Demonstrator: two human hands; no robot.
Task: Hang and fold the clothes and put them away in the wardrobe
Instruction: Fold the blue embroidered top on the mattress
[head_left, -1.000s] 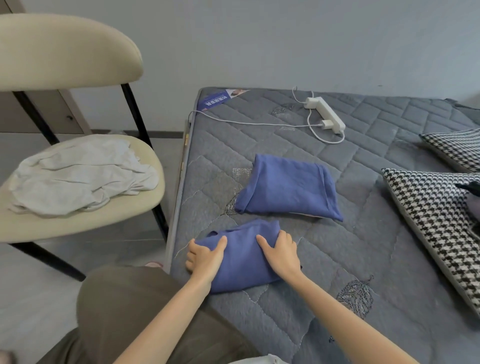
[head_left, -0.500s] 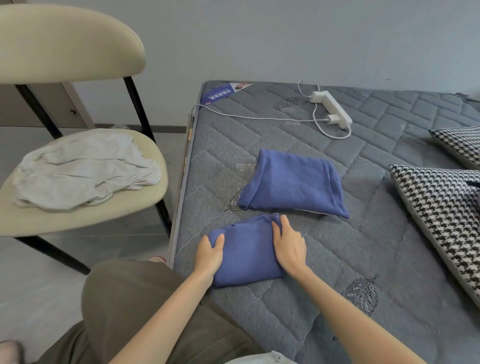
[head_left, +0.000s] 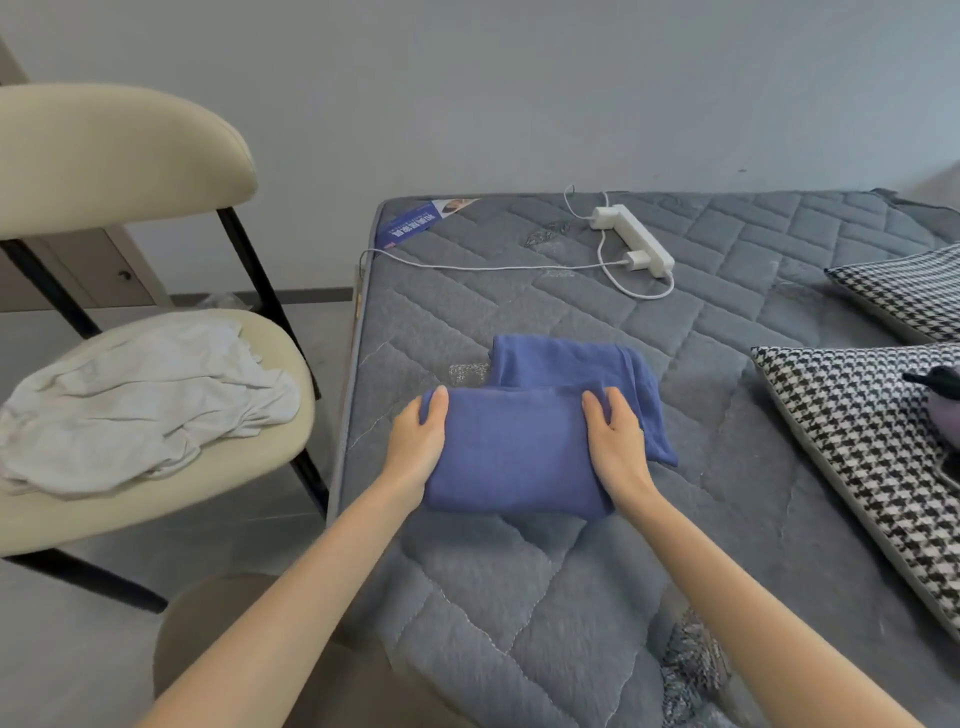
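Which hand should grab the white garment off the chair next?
Left. The left hand grips the folded blue garment on its chair-side edge, nearest the white garment on the chair. The right hand holds the far edge and would probably cross over.

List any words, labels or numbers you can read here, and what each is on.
Blue label at the mattress corner: white print, too blurred to read.
Power strip: no readable marking.
Front blue garment, rear blue garment, chair, pillows: no text.
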